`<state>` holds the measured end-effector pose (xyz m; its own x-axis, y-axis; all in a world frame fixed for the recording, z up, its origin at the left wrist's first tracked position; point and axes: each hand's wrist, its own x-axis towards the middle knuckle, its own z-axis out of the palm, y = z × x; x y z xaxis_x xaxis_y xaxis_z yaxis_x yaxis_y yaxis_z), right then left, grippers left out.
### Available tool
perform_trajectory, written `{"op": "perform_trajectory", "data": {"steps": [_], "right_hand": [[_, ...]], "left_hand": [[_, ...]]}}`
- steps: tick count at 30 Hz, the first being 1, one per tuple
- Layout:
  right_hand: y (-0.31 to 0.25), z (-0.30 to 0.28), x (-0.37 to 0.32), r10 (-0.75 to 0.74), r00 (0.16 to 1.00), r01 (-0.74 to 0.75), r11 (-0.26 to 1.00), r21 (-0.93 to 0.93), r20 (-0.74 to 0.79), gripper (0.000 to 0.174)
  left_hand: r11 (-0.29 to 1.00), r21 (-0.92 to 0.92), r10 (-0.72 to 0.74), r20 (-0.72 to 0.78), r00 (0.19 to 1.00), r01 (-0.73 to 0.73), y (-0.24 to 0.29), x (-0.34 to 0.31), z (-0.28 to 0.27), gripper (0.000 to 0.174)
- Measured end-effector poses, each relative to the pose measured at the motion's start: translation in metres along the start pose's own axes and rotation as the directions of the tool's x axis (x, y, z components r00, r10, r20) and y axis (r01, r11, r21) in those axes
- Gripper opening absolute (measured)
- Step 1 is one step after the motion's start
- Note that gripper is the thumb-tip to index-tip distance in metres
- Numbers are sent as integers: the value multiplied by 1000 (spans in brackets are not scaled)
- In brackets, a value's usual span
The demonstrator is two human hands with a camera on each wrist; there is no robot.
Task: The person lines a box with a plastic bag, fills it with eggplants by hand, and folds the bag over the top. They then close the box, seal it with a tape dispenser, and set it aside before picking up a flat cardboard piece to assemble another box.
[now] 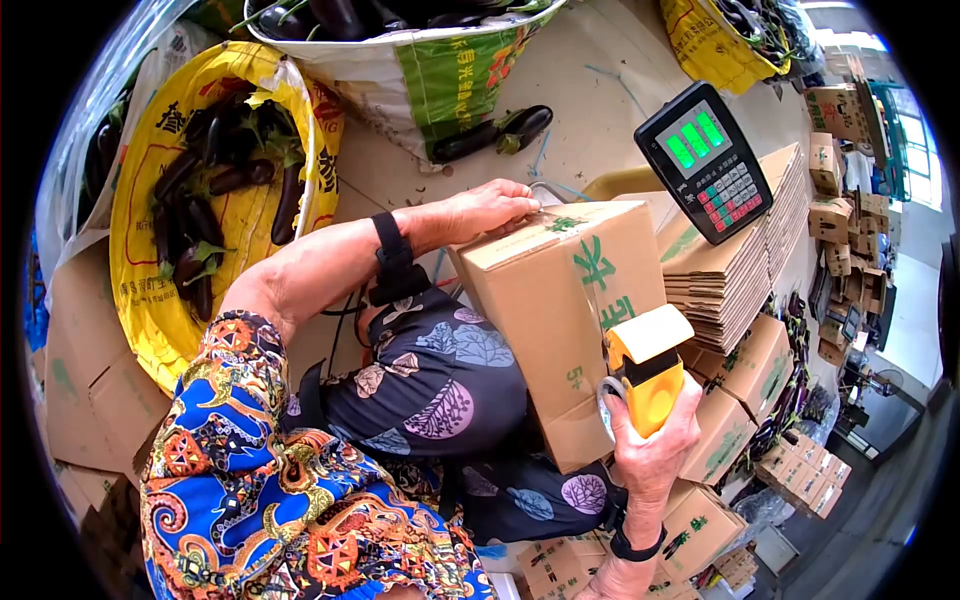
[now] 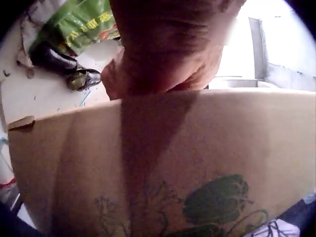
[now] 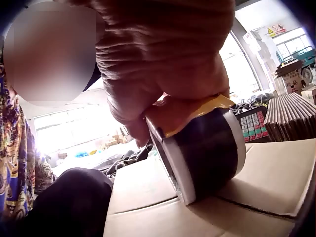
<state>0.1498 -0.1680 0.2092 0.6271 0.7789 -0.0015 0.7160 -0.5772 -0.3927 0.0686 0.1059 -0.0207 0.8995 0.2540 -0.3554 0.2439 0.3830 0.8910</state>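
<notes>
A cardboard box (image 1: 545,300) with green printing leans against the seated person's legs in the head view. At its far upper edge the left hand (image 1: 488,212) holds on, and the box wall (image 2: 163,158) fills the lower left wrist view, hiding the fingertips. The right hand (image 1: 655,440) grips a yellow tape dispenser (image 1: 652,375) near the box's right side. In the right wrist view, a wide dark tape roll (image 3: 207,148) with pale rims sits under the right hand (image 3: 168,64), right at the closed cardboard flaps (image 3: 266,173).
A scale display (image 1: 705,160) with green digits stands beyond the box, by stacked flattened cartons (image 1: 740,260). Eggplants fill a yellow bag (image 1: 135,260) at left and a white-green bag (image 1: 440,90); loose eggplants (image 1: 525,128) lie on the floor. More boxes (image 1: 725,440) stand at right.
</notes>
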Motion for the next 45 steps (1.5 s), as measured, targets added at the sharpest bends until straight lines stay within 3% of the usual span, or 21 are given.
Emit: {"op": "perform_trajectory", "data": {"steps": [3,6,10,12,15,17,20,23,26,27,29,30,33,34,35,37,39,40,41,43,45], "right_hand": [[-3,-1,0,-4,1000,4,1000,-11,2,69],[-7,-1,-1,10,1000,-10,1000,-29,7,67],[-8,-2,0,-9,1000,10,999,-37,10,63],[-9,-1,0,-20,1000,21,1000,-22,3,61],[-8,-2,-2,-14,1000,13,999,-43,-7,62],[-4,0,-2,-19,1000,19,1000,-23,-9,62],[-6,0,0,-57,998,56,997,-52,-11,63],[-5,0,0,-31,999,30,998,-48,-18,63],[-4,1,1,-21,1000,21,1000,-11,-4,63],[-3,-1,1,-16,1000,16,1000,2,1,63],[-1,-3,0,-34,999,34,999,8,-3,62],[1,-3,0,-50,999,50,999,4,-7,62],[-2,-2,0,-30,999,30,999,11,-11,61],[-2,-1,0,-28,1000,28,1000,8,-7,61],[-1,-1,1,-25,1000,26,1000,3,-8,60],[0,-3,3,-47,999,47,999,15,-10,60],[-1,-4,4,-35,999,35,999,40,1,60],[2,-4,3,-16,1000,15,999,41,11,59],[3,-3,2,-38,999,38,998,43,-1,59],[6,-2,2,-78,997,79,996,40,-22,59],[4,-3,2,-82,996,83,995,49,-26,56]], "left_hand": [[998,30,-62,80,995,60,5,4,-4,22],[855,435,295,36,955,-281,3,10,-3,21],[613,686,418,140,898,-393,15,2,2,23],[630,728,254,136,957,-271,24,0,2,22],[522,838,97,128,987,-160,22,1,4,17],[585,776,145,185,972,-235,-11,7,-10,18],[608,782,79,109,991,-135,-13,10,-9,22],[765,624,211,-10,977,-159,5,26,0,31],[816,254,516,86,852,-520,1,54,34,44],[770,185,557,273,784,-611,-17,62,25,54],[919,212,300,174,938,-333,-35,49,15,57],[953,211,187,161,969,-219,-22,29,9,58],[846,534,-103,176,979,-7,-7,28,-8,61],[894,447,-11,114,993,-41,8,25,-3,64],[913,349,191,95,977,-212,22,18,2,64],[914,231,337,31,941,-335,46,20,24,59],[923,163,302,257,918,-349,67,35,50,55],[822,244,433,318,843,-514,55,44,43,51],[802,359,390,291,873,-478,38,51,35,49],[810,529,219,128,967,-253,29,41,27,49],[835,526,141,82,987,-163,36,37,27,52]]}}
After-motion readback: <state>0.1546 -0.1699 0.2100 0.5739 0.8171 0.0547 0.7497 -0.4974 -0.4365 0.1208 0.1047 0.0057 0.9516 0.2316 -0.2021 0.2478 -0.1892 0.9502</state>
